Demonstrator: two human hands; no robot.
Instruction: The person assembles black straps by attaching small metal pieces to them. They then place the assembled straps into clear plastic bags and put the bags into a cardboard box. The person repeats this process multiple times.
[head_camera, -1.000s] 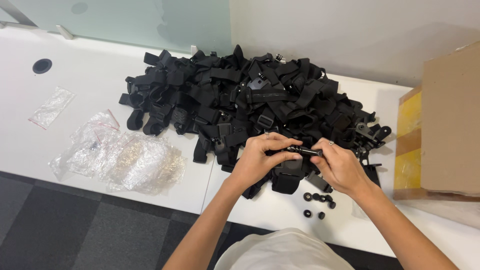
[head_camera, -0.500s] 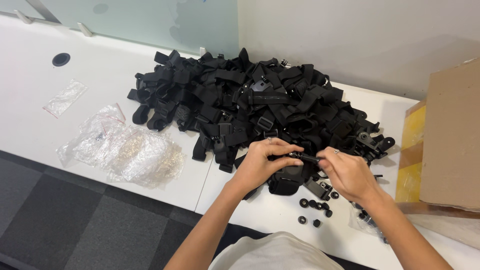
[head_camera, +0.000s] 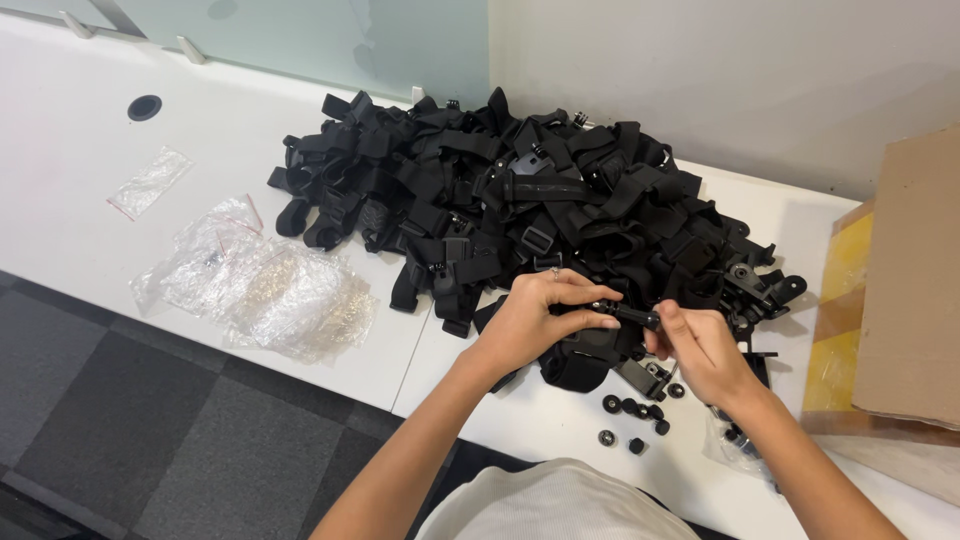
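surface: white table (head_camera: 90, 190), grey carpet floor (head_camera: 120, 430) below
packages: clear bags (head_camera: 262, 290) near front edge; cardboard box (head_camera: 915, 290) at right edge
left hand (head_camera: 530, 320): fingers closed on black screw (head_camera: 625, 313)
right hand (head_camera: 705, 350): fingers pinch the same screw
behind: black strap pile (head_camera: 520, 210)

Both forearms are bare from the elbows down, with no sleeves, gloves or watch showing. The left hand (head_camera: 530, 325) wears a thin ring on one finger; the right hand (head_camera: 700, 350) shows no jewellery. A light grey, short-sleeved top (head_camera: 560, 505) covers the torso at the bottom edge.
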